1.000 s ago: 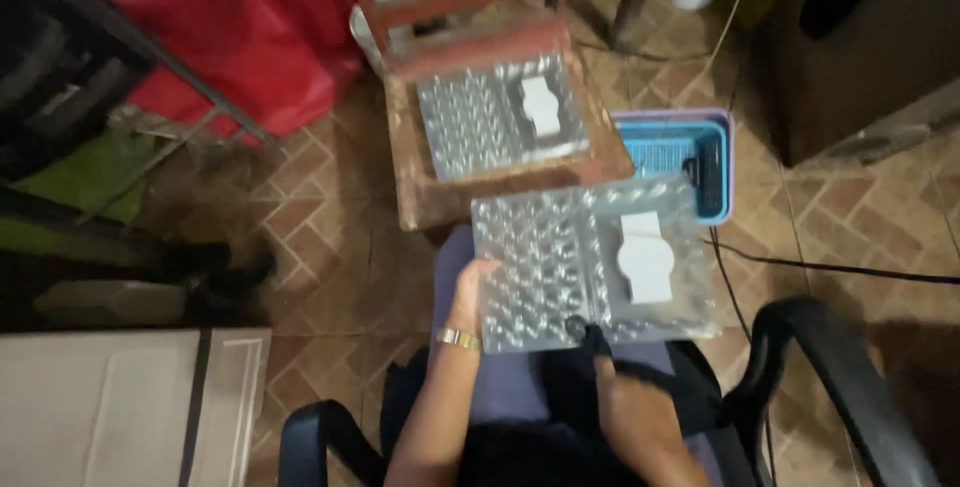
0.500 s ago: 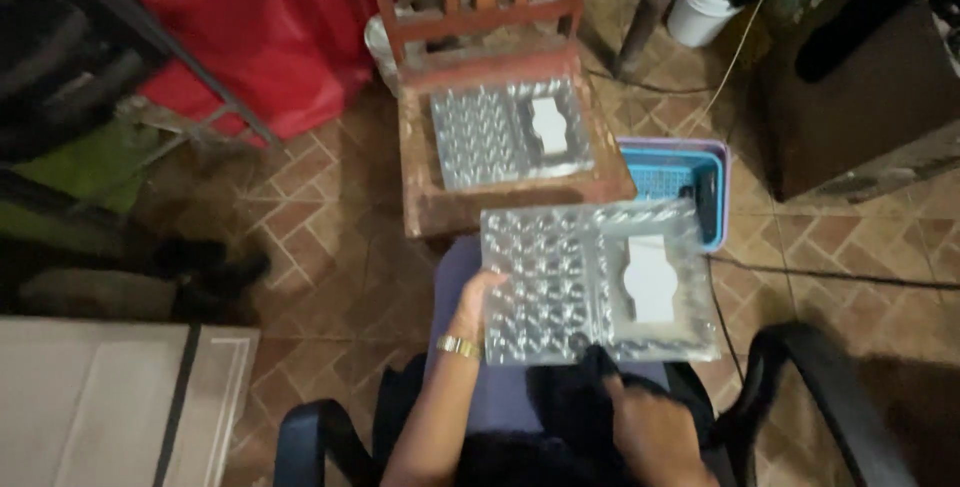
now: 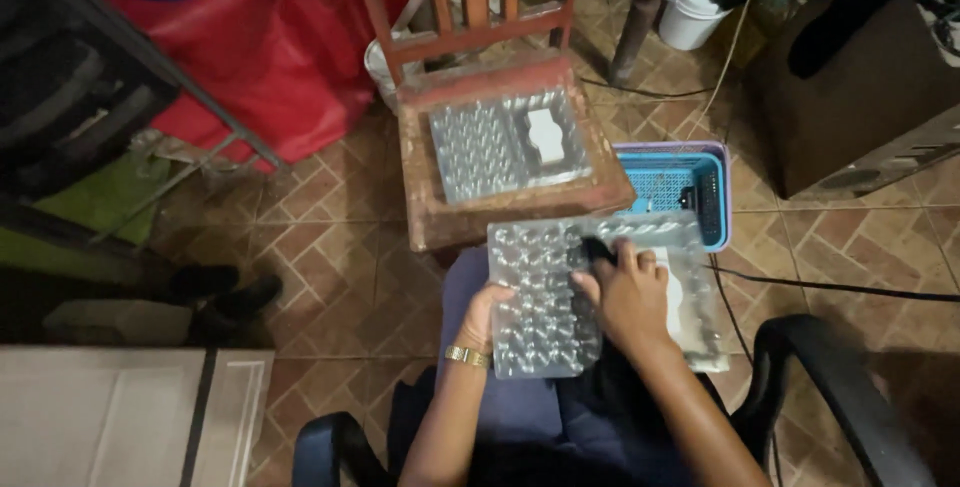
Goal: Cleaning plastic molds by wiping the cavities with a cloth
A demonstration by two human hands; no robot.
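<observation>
On lap: clear blister tray (image 3: 545, 312), left hand (image 3: 487, 315) fingers gripping edge to steady; right hand (image 3: 622, 292) fingers pinching small black part (image 3: 597, 250) over cells.

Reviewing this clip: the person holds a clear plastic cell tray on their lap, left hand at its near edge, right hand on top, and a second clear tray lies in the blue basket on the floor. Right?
Not quite. The second clear tray lies on the wooden chair seat, not in the blue basket beside it. The rest holds in the head view: the clear plastic cell tray sits on the lap, left hand at its near edge, right hand on top.
</observation>
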